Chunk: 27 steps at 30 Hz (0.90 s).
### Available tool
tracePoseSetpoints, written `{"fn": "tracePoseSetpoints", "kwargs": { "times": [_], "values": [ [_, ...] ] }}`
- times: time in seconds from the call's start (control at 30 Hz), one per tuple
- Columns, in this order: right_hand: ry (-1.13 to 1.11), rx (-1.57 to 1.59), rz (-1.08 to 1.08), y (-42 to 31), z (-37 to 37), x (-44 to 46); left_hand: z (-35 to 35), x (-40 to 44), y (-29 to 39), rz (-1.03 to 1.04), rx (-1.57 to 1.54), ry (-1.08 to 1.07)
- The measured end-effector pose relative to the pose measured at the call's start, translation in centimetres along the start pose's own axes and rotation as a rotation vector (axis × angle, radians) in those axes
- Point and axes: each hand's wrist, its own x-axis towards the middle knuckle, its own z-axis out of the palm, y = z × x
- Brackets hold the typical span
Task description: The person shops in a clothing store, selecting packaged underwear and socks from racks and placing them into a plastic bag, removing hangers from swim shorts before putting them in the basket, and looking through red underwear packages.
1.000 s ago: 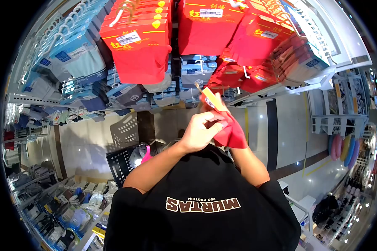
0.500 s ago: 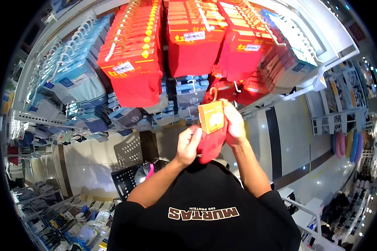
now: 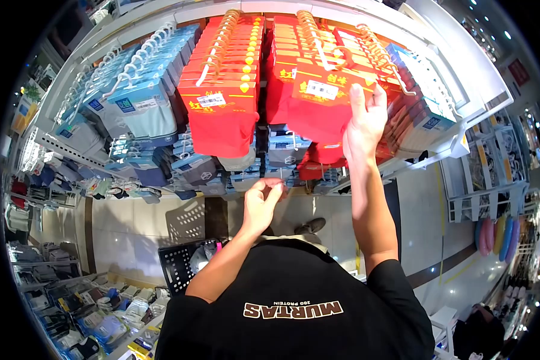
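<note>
My right hand (image 3: 366, 123) grips the right edge of a pack of red socks (image 3: 317, 114), thumb at the front. The pack has a red card header with gold lettering and a white barcode label. It is at the front of the middle row of red sock packs, with a hook at its top edge close to the rail's tip. Lower down, my left hand (image 3: 261, 207) is closed, thumb and fingertips together, in front of the lower blue-carded packs (image 3: 282, 147). Anything within its fingertips is too small to make out.
Another row of red sock packs (image 3: 219, 117) hangs to the left. Blue-carded sock packs (image 3: 141, 108) hang further left, and pale ones (image 3: 426, 114) at right. A black perforated basket (image 3: 177, 267) is low at left. Several sock packs fill a bin (image 3: 102, 318) behind it.
My right hand has gone up with the red sock pack, from in front of my chest to the rail. My left hand has let go of it and stays low. The view has shifted slightly.
</note>
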Motion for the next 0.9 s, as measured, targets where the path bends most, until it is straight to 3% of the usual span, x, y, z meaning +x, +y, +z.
{"fn": "tracePoseSetpoints", "kwargs": {
  "times": [0.03,0.13,0.23,0.3,0.37,0.5,0.57,0.63,0.7,0.77,0.83,0.87,0.9],
  "values": [
    [-0.013,-0.068,-0.026,0.4,0.4,0.4,-0.3,-0.3,-1.0,-0.010,-0.069,-0.011],
    [-0.044,-0.241,-0.119,2.4,0.7,1.1,-2.0,-1.8,-3.0,-0.059,0.126,-0.019],
    [-0.048,-0.235,-0.051,3.1,0.5,0.6,-5.6,-4.4,-5.3,-0.121,0.310,-0.023],
    [-0.040,-0.276,-0.047,3.2,0.7,0.2,-9.3,-7.0,-7.7,-0.106,0.527,0.045],
    [-0.063,-0.323,-0.090,3.5,0.6,-0.2,-12.7,-9.8,-7.7,0.042,1.066,0.067],
    [-0.043,-0.370,-0.120,3.4,1.0,-1.3,-17.6,-14.8,-7.8,0.003,1.262,0.194],
    [-0.050,-0.349,-0.115,3.4,0.7,-2.3,-19.2,-16.8,-9.5,-0.200,1.136,0.260],
    [-0.043,-0.481,-0.128,4.0,-0.2,-3.5,-19.9,-18.1,-11.4,-0.483,0.757,0.371],
    [-0.011,-0.513,-0.105,3.1,-0.3,-5.0,-19.2,-19.7,-11.7,-0.375,0.859,0.440],
    [-0.068,-0.547,-0.223,3.2,-1.5,-6.0,-18.1,-21.2,-11.8,-0.362,0.936,0.523],
    [-0.061,-0.664,-0.243,3.3,-3.4,-7.4,-22.0,-23.5,-16.1,-0.735,0.582,0.439],
    [-0.071,-0.727,-0.214,2.9,-4.1,-8.1,-20.9,-22.3,-14.4,-0.894,0.488,0.450],
    [-0.058,-0.736,-0.213,2.7,-4.6,-8.6,-22.9,-22.1,-12.6,-0.893,0.511,0.403]
  ]
}}
